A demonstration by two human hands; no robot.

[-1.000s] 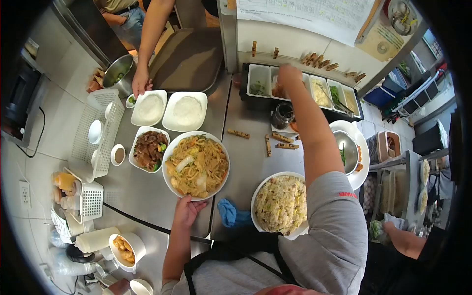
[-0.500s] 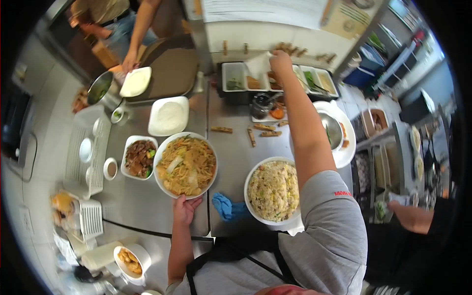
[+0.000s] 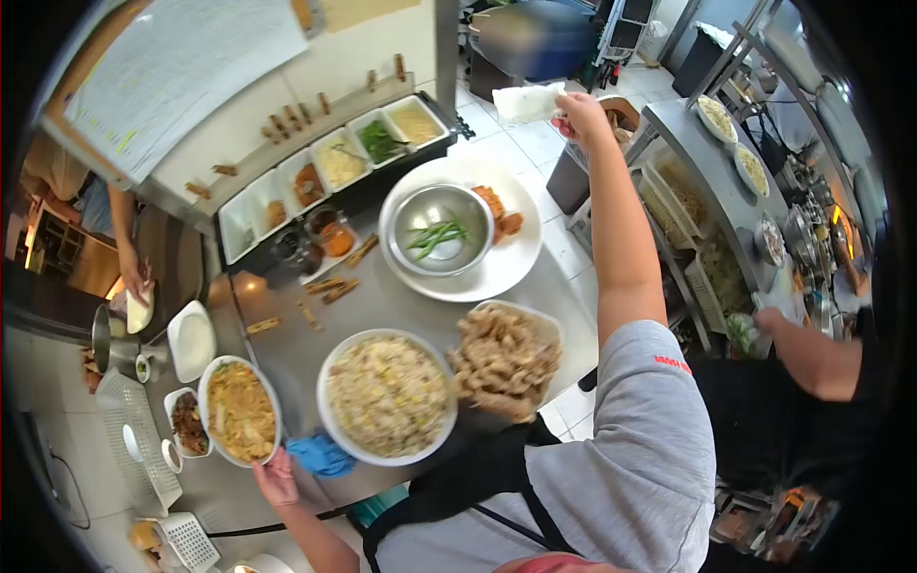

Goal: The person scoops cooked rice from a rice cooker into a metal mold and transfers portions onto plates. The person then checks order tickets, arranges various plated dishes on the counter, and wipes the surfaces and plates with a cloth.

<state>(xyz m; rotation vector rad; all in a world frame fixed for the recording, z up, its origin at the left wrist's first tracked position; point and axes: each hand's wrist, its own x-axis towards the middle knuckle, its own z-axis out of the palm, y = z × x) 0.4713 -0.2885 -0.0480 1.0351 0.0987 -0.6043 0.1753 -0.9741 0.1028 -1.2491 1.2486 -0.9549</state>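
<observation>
My right hand [image 3: 580, 116] is stretched far out to the right, above the tiled floor, with a white paper slip [image 3: 528, 103] pinched in its fingers. At the lower left, my left hand [image 3: 277, 479] grips the near rim of a white bowl of noodles [image 3: 241, 411]. A crumpled blue cloth [image 3: 321, 456] lies beside that hand. Right of the cloth stands a large bowl of fried rice [image 3: 389, 396], then a square dish of fried strips [image 3: 508, 361]. Behind them, a metal bowl [image 3: 441, 229] with green pieces sits on a big white plate [image 3: 516, 267].
A row of topping containers [image 3: 339, 160] runs along the wall, with wooden clothespins [image 3: 332, 289] on the counter before it. A co-worker's hand [image 3: 137, 277] is at far left. Another person's arm [image 3: 812, 358] is close at right, near a steel shelf [image 3: 702, 158].
The view has swung right. My right hand has moved from above the topping containers out to the right, carrying the paper slip. My left hand stays at the noodle bowl.
</observation>
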